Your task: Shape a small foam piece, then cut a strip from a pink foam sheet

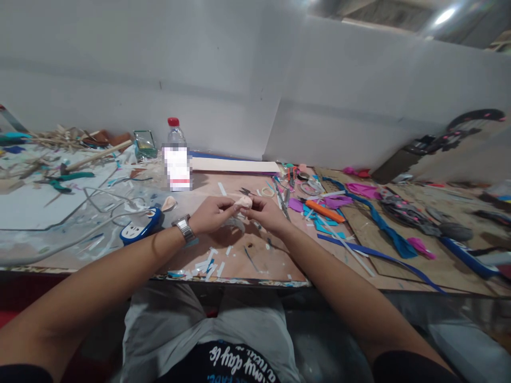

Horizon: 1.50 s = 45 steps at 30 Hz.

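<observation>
A small pale pinkish, rounded piece (243, 201) is held up over the middle of the workbench; its exact kind is too small to tell. My left hand (211, 214), a metal watch on its wrist, pinches it from the left. From the other side my right hand (268, 214) grips the same piece between thumb and fingers. Under the hands is a pale curved strip (235, 225), partly hidden. Just beyond the fingers lie dark-handled scissors (245, 191). To the left a similar pale piece (170, 203) rests on the bench.
A red-capped bottle (173, 133) stands behind my left hand. A blue-and-white power strip (140, 226) with cables sits at left, near green-handled pliers (74, 176). On the right are an orange cutter (325, 211), coloured scraps and a blue strip (379, 252). White paper bits (209, 263) litter the front.
</observation>
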Each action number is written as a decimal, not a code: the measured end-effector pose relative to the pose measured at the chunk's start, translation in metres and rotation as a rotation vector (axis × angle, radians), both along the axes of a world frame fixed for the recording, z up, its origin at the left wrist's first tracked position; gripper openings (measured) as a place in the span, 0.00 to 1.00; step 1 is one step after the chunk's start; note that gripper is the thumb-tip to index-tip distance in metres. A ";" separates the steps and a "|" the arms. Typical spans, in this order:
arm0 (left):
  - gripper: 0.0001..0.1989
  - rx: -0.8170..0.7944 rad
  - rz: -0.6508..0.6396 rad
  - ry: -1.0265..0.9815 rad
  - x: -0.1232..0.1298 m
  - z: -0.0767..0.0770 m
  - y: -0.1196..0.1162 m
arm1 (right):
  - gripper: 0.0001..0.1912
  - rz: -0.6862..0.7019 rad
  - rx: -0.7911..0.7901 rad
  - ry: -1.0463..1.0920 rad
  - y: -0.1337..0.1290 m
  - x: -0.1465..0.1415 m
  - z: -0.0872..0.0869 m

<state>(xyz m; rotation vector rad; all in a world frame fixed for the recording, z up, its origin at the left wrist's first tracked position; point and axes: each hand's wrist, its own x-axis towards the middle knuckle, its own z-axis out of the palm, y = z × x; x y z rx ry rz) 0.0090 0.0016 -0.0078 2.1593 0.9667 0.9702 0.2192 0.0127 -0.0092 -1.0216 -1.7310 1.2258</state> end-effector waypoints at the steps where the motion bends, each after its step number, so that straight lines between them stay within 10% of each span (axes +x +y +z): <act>1: 0.24 -0.001 -0.002 0.000 0.000 -0.001 0.001 | 0.19 0.001 -0.004 0.003 0.000 0.000 0.000; 45: 0.22 -0.409 -0.021 -0.171 0.003 -0.004 0.003 | 0.28 -0.042 0.060 -0.124 -0.004 0.000 0.004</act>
